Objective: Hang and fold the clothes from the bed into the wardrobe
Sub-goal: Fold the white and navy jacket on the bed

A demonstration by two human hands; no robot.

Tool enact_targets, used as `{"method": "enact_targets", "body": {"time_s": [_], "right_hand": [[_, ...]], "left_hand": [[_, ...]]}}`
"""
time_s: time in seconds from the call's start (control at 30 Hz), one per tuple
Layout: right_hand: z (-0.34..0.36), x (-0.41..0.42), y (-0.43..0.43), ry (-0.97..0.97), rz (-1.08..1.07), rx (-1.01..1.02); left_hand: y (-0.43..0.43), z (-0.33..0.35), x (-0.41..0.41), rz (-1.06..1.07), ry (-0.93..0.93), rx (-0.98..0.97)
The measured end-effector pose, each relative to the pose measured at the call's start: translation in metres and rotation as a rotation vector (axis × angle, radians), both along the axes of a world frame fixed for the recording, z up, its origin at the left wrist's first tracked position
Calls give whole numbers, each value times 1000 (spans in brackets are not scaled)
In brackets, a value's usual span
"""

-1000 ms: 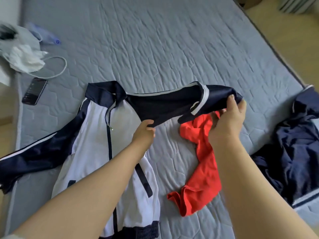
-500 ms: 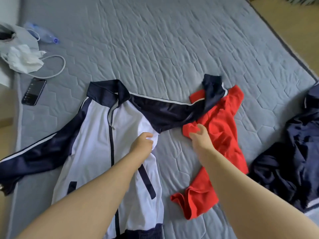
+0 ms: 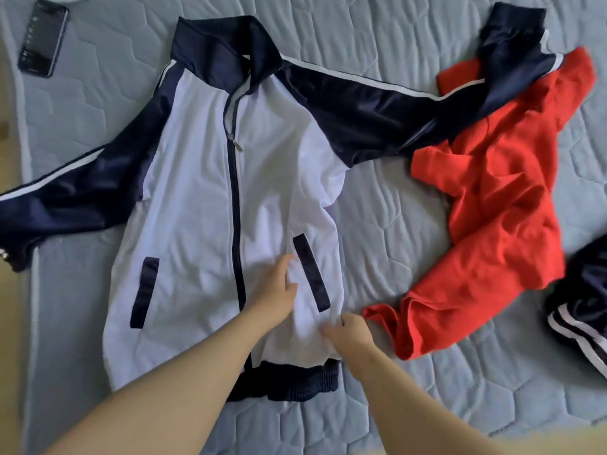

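- Progress: early, by my read; nothing folded or hung, no hanger or wardrobe in view, all clothes seen are on the bed (image 3: 410, 408)
- Jacket (image 3: 262, 178) lies front up, zipped, both sleeves spread out; looks like flattening before the first fold
- Left: fold the jacket, then the red garment (image 3: 499, 224) and the dark garment (image 3: 588, 310), then carry all to the wardrobe
- Left hand (image 3: 277, 287): fingers relaxed, holding nothing, resting flat on the white front; the zip is just to its left, the pocket strip just to its right
- Right hand (image 3: 349, 336): fingers curled, seems to pinch the jacket's white fabric at the side edge, just above the hem band
- Red garment: its near corner is just right of the right hand, apart from it; the jacket's far sleeve lies over its top
- Dark garment: further right of the right hand, at the frame edge
- Phone (image 3: 42, 41): far up-left of the left hand, well apart
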State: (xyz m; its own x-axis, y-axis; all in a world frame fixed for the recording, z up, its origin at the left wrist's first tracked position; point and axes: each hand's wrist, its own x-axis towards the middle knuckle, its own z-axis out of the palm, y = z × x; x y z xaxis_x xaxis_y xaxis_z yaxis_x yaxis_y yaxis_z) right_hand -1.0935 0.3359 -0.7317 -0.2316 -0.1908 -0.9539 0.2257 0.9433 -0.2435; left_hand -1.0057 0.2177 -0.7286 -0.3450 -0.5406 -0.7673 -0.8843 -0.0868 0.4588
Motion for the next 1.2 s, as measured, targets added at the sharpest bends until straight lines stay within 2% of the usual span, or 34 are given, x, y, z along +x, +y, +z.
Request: {"method": "enact_targets", "body": {"time_s": [0.1,0.2,0.27,0.3,0.37,0.43,0.47,0.53,0.67,0.73,0.83,0.9,0.97,1.03,1.13,1.2], "right_hand": [[-1,-1,28,74,-216,23],[11,7,51,269,-89,64],[20,17,61,328,-31,-71],[25,25,64,311,24,-142],[32,41,68,275,297,-233],[30,57,73,292,612,-218],[29,61,74,339,691,-180],[28,62,73,454,662,-153],[28,54,80,440,116,-47],[32,53,93,428,12,18],[41,56,104,368,85,66],[44,55,100,360,346,105],[51,53,89,416,506,73],[62,53,70,455,540,-103],[74,52,27,454,588,-377],[74,51,-14,476,672,-433]], "left_hand": [[8,3,8,19,34,37],[19,8,11,-135,-19,56],[26,10,13,-204,-27,32],[29,10,14,-220,-25,15],[35,9,17,-225,-33,-24],[40,9,22,-217,-33,-60],[43,9,25,-219,-26,-70],[47,9,29,-258,-13,-79],[54,6,47,-342,-29,-85],[59,5,54,-397,-53,-80],[67,6,59,-539,-79,-64],[68,7,62,-552,-98,-24],[67,10,64,-512,-91,-9],[62,13,66,-368,-54,-6],[42,21,68,23,-1,-55],[18,31,75,296,12,-144]]}}
